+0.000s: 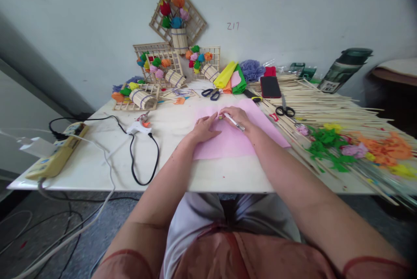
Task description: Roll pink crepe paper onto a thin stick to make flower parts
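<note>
The right hand (237,117), near the middle of the frame, is closed around a white pen (234,122), gripped slantwise between thumb and fingers, over the pink sheet (234,144). A small yellowish-green spot shows at its fingertips, too small to make out for certain. Just beside it, the left hand (205,129) lies on the sheet with fingers and thumb spread, grasping nothing. The sheet lies flat on the white table (202,179), at the centre of the frame.

Just beyond the sheet's far edge are dark-handled scissors (211,93), folded yellow paper (225,76) and green paper (240,81), with a yellow-and-black tool (253,96) near them. Right of centre lie a black phone (270,86) and a second pair of scissors (285,107), the latter among thin wooden sticks (332,101) that spread to the right edge. Crumpled green pieces (329,144) and orange pieces (387,148) sit on the lower right part of the table, and a dark bottle (345,70) leans at upper right. Left of centre rests a white glue gun (139,127) with a black cord; a yellow power strip (58,157) lies farther left. At upper centre, a diamond-set lattice panel (195,9) with coloured flowers stands above smaller lattice panels (215,53).
</note>
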Demonstrator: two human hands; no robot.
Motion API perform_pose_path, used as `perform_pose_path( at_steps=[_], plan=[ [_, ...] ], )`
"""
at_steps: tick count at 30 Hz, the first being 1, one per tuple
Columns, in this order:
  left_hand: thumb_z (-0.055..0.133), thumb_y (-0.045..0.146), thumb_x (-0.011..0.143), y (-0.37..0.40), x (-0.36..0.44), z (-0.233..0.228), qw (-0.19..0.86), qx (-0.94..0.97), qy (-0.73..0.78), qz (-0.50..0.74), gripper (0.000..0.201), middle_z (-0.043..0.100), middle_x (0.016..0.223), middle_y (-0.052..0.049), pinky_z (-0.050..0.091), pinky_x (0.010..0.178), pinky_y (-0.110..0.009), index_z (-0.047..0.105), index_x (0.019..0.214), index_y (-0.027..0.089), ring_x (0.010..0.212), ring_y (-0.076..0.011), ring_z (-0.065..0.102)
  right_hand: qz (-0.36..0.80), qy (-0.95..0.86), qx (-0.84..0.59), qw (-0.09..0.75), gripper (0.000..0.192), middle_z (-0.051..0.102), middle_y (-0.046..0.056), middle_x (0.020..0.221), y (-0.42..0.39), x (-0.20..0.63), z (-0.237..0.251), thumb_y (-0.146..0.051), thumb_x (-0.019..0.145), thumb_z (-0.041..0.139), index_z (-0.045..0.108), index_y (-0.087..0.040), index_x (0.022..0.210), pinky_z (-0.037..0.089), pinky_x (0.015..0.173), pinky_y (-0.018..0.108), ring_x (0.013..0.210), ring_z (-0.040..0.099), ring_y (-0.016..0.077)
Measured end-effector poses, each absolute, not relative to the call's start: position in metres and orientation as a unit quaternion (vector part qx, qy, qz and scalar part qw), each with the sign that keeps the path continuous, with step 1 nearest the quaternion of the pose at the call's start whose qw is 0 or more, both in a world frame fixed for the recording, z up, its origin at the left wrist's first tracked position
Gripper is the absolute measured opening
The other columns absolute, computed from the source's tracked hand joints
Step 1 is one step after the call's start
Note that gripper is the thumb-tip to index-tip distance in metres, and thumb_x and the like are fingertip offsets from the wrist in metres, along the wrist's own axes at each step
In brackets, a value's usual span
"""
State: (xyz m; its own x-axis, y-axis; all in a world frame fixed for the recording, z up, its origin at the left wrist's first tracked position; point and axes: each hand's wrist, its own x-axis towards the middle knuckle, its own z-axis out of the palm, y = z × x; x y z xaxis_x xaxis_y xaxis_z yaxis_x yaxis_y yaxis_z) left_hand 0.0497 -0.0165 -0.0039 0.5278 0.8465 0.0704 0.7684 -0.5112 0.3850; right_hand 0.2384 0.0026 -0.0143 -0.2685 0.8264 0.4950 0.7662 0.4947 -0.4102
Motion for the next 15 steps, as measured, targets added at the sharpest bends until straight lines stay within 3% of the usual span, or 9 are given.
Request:
perform_pose_path(
  at_steps=[8, 15],
  plan=[
    [0.047, 0.051, 0.08, -0.019, 0.051, 0.0, 0.137, 0.86, 0.486, 0.066, 0.073, 0.036, 0.142, -0.01, 0.022, 0.106, -0.04, 0.023, 0.143, 0.023, 0.134, -0.0268, 0.023, 0.104, -0.741, -0.517, 0.415, 0.02, 0.068, 0.002, 0.085, -0.004, 0.264, -0.004, -0.022, 0.073, 0.056, 0.065, -0.021, 0.09, 0.045, 0.073, 0.028, 0.078, 0.061, 0.0173],
    [0.024, 0.056, 0.088, -0.025, 0.054, 0.003, 0.109, 0.88, 0.463, 0.005, 0.059, 0.02, 0.15, 0.004, 0.011, 0.108, -0.051, 0.026, 0.141, 0.03, 0.136, -0.0286, 0.015, 0.126, -0.758, -0.512, 0.383, 0.021, 0.068, 0.002, 0.084, -0.003, 0.264, -0.007, -0.019, 0.071, 0.056, 0.066, -0.02, 0.089, 0.044, 0.071, 0.027, 0.076, 0.061, 0.0164]
  ],
)
